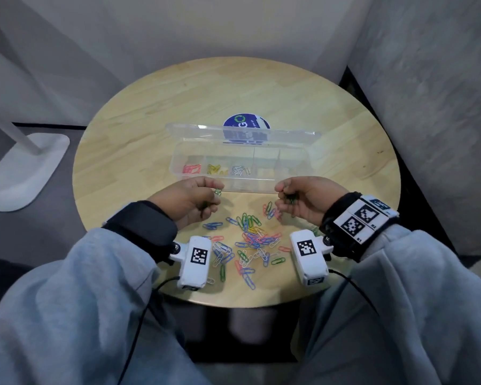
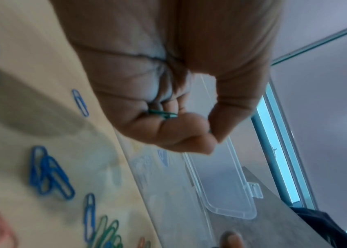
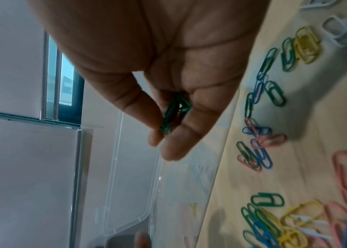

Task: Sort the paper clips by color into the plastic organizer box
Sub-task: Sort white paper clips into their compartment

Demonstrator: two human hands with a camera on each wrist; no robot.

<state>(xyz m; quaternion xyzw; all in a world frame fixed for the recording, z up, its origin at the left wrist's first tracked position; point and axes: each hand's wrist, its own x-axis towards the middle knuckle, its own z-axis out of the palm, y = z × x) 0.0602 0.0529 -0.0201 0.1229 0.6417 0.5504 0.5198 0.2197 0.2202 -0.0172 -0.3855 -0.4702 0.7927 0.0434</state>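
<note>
A clear plastic organizer box [image 1: 297, 168] lies open on the round wooden table, its lid [image 1: 195, 132] propped up behind. Its left compartments hold pink clips [image 1: 191, 169], yellow clips [image 1: 216, 169] and white clips [image 1: 240, 170]. My left hand [image 1: 203, 194] hovers just in front of the box and pinches green clips [image 2: 164, 114] in its curled fingers. At the box's front right, my right hand [image 1: 285, 194] pinches a bunch of green clips [image 3: 173, 112] between thumb and fingers. A mixed pile of loose clips [image 1: 250, 240] lies between my wrists.
A round blue sticker [image 1: 246, 122] sits behind the box lid. Grey walls close in at the back and right. A white stand base [image 1: 25, 168] rests on the floor at the left. The table's near edge [image 1: 247, 302] runs just above my lap.
</note>
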